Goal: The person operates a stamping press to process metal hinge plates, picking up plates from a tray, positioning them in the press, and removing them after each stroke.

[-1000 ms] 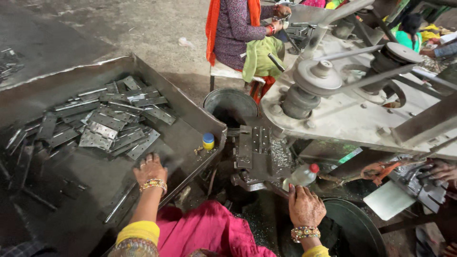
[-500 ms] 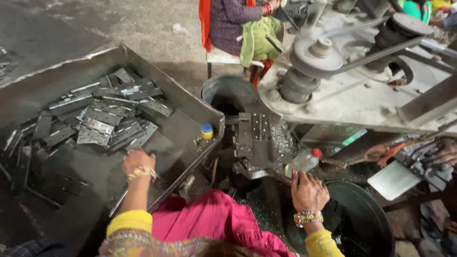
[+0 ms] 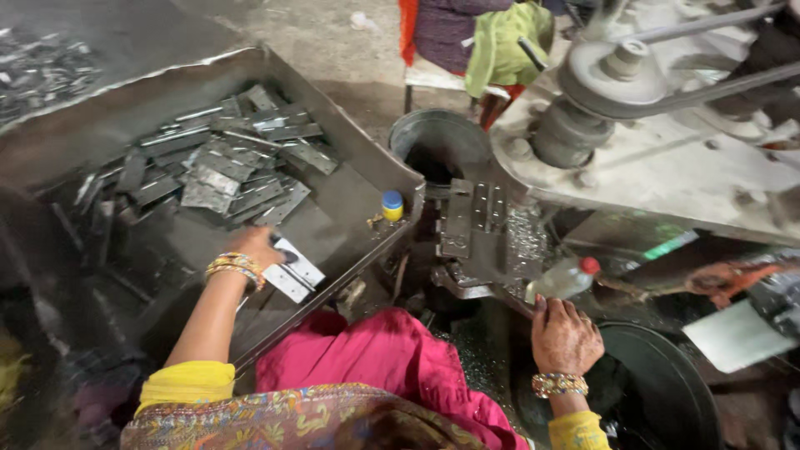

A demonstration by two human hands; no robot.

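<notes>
**Kid:** What is the left hand [image 3: 250,247] doing?

**Me:** It is down in the big metal tray [image 3: 350,158] on the left. The fingers are curled over a flat plate [image 3: 293,271], pinching it. The plate is pale grey, shaped like a rectangle, and lies near the tray's near edge.

**Kid:** And the right hand [image 3: 565,333]?

**Me:** It rests by the machine [image 3: 483,229] in the middle, fingers together, touching a metal bar under a bottle [image 3: 567,277]. I cannot tell if it grips the bar or only leans on it.

**Kid:** Is the work nearly done?

**Me:** I think not. A big pile [image 3: 225,171] of plates still lies at the far side of the tray. Only one plate is in the hand, and it has not reached the machine. So a lot seems left.

**Kid:** What do the things look like?

**Me:** The plates are thin, flat and dull grey, some with little holes. The tray is dark and dusty. The machine block is heavy steel with rows of holes, and shiny bits of metal lie on it. The bottle is clear plastic with a red cap. A small jar [image 3: 392,205] with a blue lid sits on the tray's corner. A round dark tub [image 3: 667,392] stands near on the right.
</notes>
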